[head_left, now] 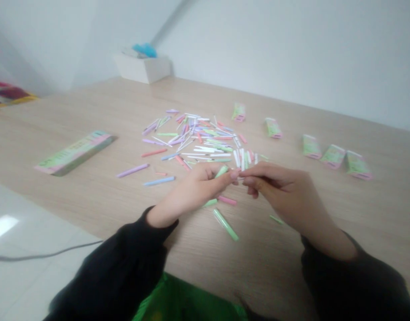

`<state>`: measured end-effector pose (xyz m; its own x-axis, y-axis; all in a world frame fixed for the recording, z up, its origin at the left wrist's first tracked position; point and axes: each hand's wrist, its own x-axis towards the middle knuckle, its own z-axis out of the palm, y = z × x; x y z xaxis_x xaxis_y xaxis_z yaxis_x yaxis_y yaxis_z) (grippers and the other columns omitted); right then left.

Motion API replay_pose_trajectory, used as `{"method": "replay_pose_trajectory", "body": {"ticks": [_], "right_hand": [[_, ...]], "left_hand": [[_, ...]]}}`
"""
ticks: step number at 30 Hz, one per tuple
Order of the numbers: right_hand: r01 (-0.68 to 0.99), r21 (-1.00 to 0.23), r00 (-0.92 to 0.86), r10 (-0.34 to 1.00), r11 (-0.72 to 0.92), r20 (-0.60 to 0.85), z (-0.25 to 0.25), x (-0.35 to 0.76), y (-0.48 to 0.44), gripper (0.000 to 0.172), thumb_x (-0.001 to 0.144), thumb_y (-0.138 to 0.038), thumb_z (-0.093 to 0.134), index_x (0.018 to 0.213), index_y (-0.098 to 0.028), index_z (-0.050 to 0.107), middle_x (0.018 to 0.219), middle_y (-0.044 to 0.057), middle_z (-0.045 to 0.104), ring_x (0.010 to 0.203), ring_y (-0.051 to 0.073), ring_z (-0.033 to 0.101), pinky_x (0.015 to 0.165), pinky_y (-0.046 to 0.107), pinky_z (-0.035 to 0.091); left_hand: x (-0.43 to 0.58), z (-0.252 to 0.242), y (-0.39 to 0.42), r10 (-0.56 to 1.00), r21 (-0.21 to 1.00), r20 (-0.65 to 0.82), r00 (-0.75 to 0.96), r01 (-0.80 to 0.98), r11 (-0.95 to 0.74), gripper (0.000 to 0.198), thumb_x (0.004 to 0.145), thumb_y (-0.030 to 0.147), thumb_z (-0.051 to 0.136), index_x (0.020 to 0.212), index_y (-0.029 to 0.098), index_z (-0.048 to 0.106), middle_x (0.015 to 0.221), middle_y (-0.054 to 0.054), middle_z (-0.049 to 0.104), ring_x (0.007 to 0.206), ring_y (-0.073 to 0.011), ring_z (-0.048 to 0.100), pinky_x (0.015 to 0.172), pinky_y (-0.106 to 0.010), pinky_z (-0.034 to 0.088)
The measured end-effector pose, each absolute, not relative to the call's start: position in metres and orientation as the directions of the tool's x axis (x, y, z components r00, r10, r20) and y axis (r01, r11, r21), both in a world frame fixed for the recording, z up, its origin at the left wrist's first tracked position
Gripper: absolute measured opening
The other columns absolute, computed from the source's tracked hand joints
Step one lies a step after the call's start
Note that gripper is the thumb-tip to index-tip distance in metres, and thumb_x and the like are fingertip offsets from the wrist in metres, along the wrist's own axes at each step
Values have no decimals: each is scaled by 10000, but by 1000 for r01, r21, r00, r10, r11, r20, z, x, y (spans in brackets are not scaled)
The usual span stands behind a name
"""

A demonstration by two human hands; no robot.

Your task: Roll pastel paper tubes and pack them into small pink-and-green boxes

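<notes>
Both hands are up over the wood table, very close together. The left hand pinches a short green stick. The right hand pinches right beside it, but what it holds is too small to tell. Just below lie a long green stick and a pink stick. The table's straight near edge runs along the lower left, above a shiny white floor. There is open table on both sides. Farther up sits a messy pile of thin colored sticks, with a long flat box at left and small paper packs at right.
</notes>
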<state>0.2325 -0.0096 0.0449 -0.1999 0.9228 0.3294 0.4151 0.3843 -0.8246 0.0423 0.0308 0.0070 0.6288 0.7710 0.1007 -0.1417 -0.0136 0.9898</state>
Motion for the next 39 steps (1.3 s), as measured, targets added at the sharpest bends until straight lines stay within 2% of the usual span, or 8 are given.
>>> {"method": "replay_pose_trajectory", "body": {"ticks": [9,14,18,23,26,33,36,39], "right_hand": [[429,-857,-145,958,284,245,41,232,-12,73,906,-253,710,849,-225,747,614,-33,641,516,94,581,484,207,451],[412,-877,-87,969,247,232,44,239,-11,221,917,-382,724,785,-212,679,503,-60,532,426,76,476,416,202,362],[399,-855,-199,942,331,272,47,242,-11,242,976,-386,646,842,-202,731,628,-18,607,569,103,570,536,226,461],[285,-912,-285,935,295,213,48,242,-13,161,1001,-324,611,1025,-196,707,705,-16,656,607,109,612,576,244,510],[269,-922,-257,944,277,209,46,242,-14,84,1002,-271,604,984,-205,653,670,-35,656,575,99,610,547,229,494],[329,-909,-299,941,256,157,44,241,-14,100,987,-244,601,901,-203,634,645,-37,647,552,90,596,525,215,474],[306,-922,-343,931,237,126,40,239,-12,51,986,-248,608,987,-205,636,674,-37,664,564,92,608,540,215,499],[247,-945,-361,925,215,116,37,236,-10,130,990,-321,629,1042,-204,649,677,-31,679,557,99,622,537,224,520]], "left_hand": [[35,9,30,751,994,103,652,-41,-101,408,959,475,636,696,190,509,526,82,382,460,-65,268,435,-193,259],[35,9,32,794,987,121,596,16,-162,482,965,521,592,643,185,467,546,63,400,489,-73,320,446,-203,245],[35,6,33,777,979,142,613,27,-200,463,974,506,577,660,178,489,604,50,435,521,-77,353,475,-209,273],[36,6,33,761,980,168,626,-20,-200,471,951,549,609,683,177,503,634,49,445,543,-81,366,491,-207,299],[37,8,32,753,981,170,636,-36,-191,461,947,544,621,690,175,521,641,50,458,547,-80,371,497,-204,317],[39,9,29,746,983,168,644,-50,-177,442,940,515,644,679,177,527,618,56,457,558,-86,381,531,-202,370],[38,6,30,714,979,179,677,-53,-195,403,961,498,622,723,175,580,660,31,525,611,-107,473,600,-226,424],[40,1,31,661,980,193,725,-107,-169,347,1002,462,568,825,174,647,778,-29,645,751,-155,608,717,-269,490]]}}
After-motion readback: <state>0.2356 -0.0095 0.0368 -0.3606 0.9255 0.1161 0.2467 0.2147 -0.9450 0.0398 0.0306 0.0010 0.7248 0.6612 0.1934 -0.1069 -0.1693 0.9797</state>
